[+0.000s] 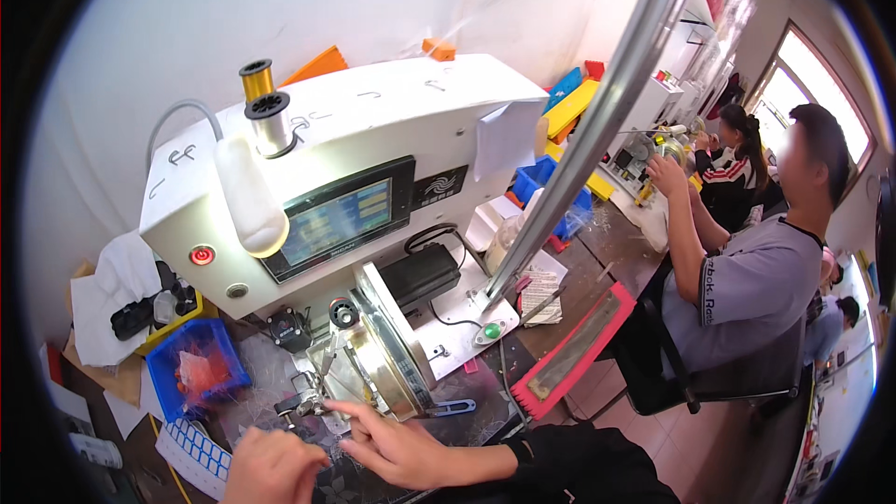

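At the lower edge is my left hand [271, 467], its fingers curled together and pointing right; whatever they may hold is hidden. Just right of it, my right hand [401, 446] holds nothing visible. Its index finger stretches to the small metal clamp fixture [303, 399] at the front of the machine, and the thumb stands apart below. Behind the fingertips a round metal drum [387, 364] carries a small black-rimmed spool [343, 313]. The white machine [355, 121] rises behind, with a lit screen [336, 221] and a lamp [252, 201] above the work area.
A blue bin [238, 355] with reddish contents stands left, near a blue-and-white gridded card [201, 443]. A blue-handled tool [453, 408] lies right of the drum. A metal post [597, 121] and a pink-edged tray [574, 355] stand right. Beyond sits a co-worker [756, 271].
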Motion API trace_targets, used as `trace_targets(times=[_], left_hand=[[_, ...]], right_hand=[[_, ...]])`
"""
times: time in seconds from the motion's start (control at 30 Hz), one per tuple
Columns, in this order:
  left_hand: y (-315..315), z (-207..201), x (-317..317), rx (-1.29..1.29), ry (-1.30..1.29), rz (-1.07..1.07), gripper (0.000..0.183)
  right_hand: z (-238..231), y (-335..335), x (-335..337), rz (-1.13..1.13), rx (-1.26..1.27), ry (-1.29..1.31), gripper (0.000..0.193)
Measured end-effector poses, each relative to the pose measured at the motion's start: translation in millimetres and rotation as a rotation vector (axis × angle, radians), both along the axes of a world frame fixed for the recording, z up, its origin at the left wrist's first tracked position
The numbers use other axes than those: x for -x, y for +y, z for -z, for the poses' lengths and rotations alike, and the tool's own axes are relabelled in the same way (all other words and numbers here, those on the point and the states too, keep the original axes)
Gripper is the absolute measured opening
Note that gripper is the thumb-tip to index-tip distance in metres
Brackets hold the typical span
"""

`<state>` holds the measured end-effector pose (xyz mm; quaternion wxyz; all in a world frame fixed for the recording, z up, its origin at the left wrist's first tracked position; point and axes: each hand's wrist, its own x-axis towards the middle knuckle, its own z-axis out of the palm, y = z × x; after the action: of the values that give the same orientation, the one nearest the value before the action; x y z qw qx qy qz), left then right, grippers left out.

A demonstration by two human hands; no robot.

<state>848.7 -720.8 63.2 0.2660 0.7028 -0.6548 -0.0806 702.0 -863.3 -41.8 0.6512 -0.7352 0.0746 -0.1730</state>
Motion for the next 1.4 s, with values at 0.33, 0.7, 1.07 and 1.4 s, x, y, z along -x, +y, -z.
trace_targets(times=[0.33, 0.7, 1.07, 1.4], left_hand=[[8.4, 47.1, 16.1, 0.055, 0.173, -0.031, 0.014], [12.3, 67.8, 19.0, 0.17, 0.288, -0.069, 0.013], [17.9, 89.0, 14.0, 0.178, 0.441, -0.04, 0.016], [13.3, 100.6, 6.0, 0.18, 0.477, -0.023, 0.021]], right_hand=[[3.5, -33.5, 40.7, 0.079, 1.369, 0.34, 0.058], [27.6, -33.5, 20.2, -0.169, 1.331, 0.046, 0.039], [-10.0, -30.1, 33.6, -0.112, 1.051, -0.279, 0.018], [-60.3, -35.8, 45.2, -0.048, 1.028, -0.489, 0.023]])
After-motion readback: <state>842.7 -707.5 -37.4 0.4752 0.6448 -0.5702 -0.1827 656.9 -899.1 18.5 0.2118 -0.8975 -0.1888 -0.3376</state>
